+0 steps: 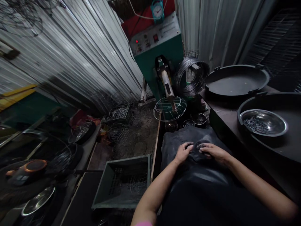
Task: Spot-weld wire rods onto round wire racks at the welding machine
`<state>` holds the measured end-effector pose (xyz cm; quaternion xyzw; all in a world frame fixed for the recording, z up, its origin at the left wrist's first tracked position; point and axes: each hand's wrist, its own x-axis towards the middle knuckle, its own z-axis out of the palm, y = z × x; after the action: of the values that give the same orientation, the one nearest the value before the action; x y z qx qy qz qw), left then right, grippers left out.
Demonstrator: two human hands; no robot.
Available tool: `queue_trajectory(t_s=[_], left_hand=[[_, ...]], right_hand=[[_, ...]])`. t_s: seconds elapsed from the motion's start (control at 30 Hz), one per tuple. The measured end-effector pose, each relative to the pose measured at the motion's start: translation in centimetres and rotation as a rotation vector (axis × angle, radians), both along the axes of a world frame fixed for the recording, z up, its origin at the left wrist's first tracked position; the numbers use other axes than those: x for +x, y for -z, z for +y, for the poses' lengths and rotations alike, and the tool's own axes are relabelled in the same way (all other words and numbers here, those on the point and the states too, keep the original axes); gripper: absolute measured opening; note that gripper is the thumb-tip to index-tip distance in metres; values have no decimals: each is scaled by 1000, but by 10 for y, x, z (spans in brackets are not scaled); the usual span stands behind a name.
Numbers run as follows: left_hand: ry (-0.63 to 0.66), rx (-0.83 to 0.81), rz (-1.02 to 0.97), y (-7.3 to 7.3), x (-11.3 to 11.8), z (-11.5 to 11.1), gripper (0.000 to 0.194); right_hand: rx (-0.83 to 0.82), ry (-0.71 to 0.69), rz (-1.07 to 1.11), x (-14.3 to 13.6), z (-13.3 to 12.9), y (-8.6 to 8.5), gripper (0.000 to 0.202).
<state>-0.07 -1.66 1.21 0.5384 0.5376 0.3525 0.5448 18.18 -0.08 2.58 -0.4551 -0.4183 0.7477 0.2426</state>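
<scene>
Over a dark apron [178, 138] on my lap, both hands come close together. My right hand [213, 151] is closed in a pinch around small metal wire pieces [199, 146] at its fingertips. Just left of it, my left hand [184, 153] has thumb and fingers drawn together, their tips darkened; whatever they may hold is too small to make out. Beyond the hands, a round wire frame [169, 119] sits at the copper-coloured tip of the green machine [147, 67], apart from both hands.
At right, a steel bowl [278, 124] of small metal pieces stands in a large black pan [246, 138]; another black pan [237, 83] is behind it. A wire coil [182, 75] hangs beside the machine. A green crate [105, 188] holding wire parts stands at left.
</scene>
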Motion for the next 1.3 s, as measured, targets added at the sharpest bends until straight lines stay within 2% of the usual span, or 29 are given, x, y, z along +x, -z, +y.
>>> queue_trajectory(t_s=[0.13, 0.27, 0.4, 0.5, 0.67, 0.77, 0.87, 0.93, 1.03, 1.1, 1.13, 1.2, 1.27, 1.3], left_hand=[[-75, -127, -199, 3, 16, 4, 39], [-151, -172, -199, 11, 19, 5, 37], [-95, -152, -196, 5, 22, 14, 37], [-112, -169, -176, 0, 26, 24, 32], [-122, -197, -174, 2, 30, 43, 27], [-99, -98, -79, 1, 34, 52, 22], [-87, -22, 1, -2, 45, 57, 16], [-88, 1, 12, -2, 54, 58, 14], [-88, -51, -73, 0, 56, 57, 23], [-128, -110, -126, -1, 41, 57, 31], [-186, -126, -126, -2, 27, 57, 30], [-420, -108, -70, -10, -11, 61, 24], [-758, -133, -64, -23, -57, 69, 25], [-829, -129, -73, -32, -80, 75, 28]], right_hand=[[92, 2, -116, -5, 1, 11, 32], [157, 39, -273, -10, 3, 14, 30], [204, 58, -329, -13, 7, 14, 23], [233, 43, -279, -12, 12, 15, 20], [119, 52, -126, -5, 24, 17, 22], [2, 94, -23, 0, 31, 16, 20], [-48, 80, -37, 7, 36, 13, 19], [20, 47, -110, 13, 39, 12, 21], [298, 75, -334, 25, 40, 17, 27], [519, 138, -478, 33, 42, 28, 30], [591, 146, -526, 36, 43, 35, 29], [651, 110, -578, 39, 45, 49, 27], [644, 58, -605, 40, 47, 61, 29], [633, 44, -621, 39, 49, 66, 31]])
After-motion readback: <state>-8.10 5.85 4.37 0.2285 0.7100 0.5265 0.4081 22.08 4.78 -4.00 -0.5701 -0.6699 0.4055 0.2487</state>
